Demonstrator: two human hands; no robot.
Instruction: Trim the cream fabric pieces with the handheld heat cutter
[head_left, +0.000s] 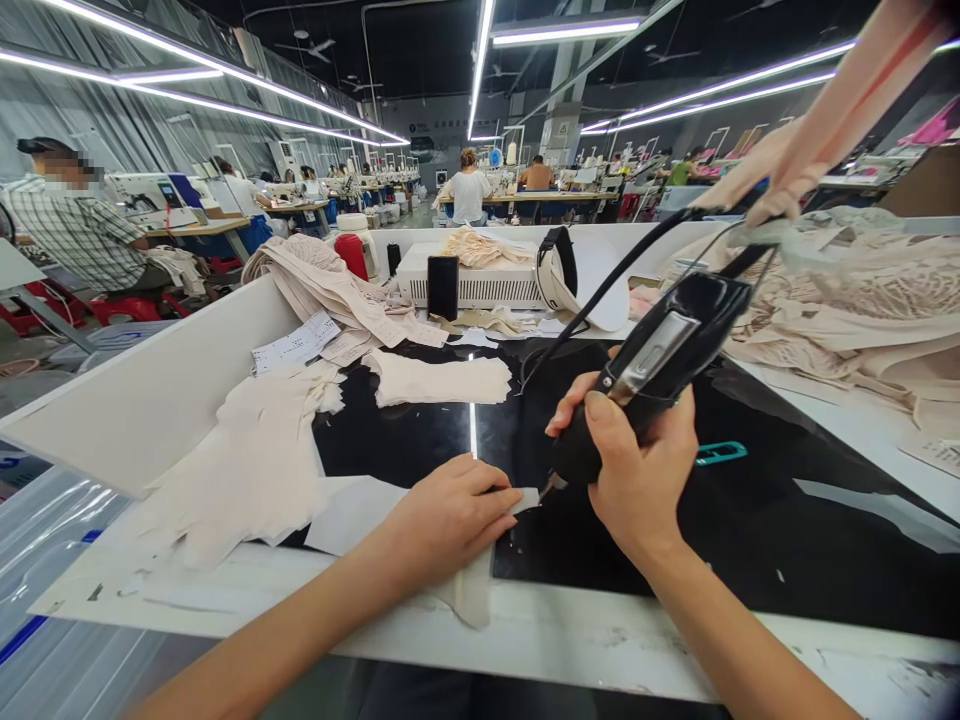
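My right hand (637, 470) is wrapped round a black corded hand tool (652, 370), its tip pointing down at the edge of a small beige fabric piece (472, 590). My left hand (450, 515) lies on that piece with fingers curled, pinning it to the black glossy worktop (750, 520) right beside the tool's tip. The tool's cable runs up and back to the right. The fabric piece hangs slightly over the white front edge of the table.
A stack of beige cut pieces (247, 460) lies to the left, more fabric (847, 300) heaps at the right. A white machine (480, 275) with a black phone (442, 287) stands behind. A teal clip (720, 453) lies right. Other people sit at sewing stations beyond.
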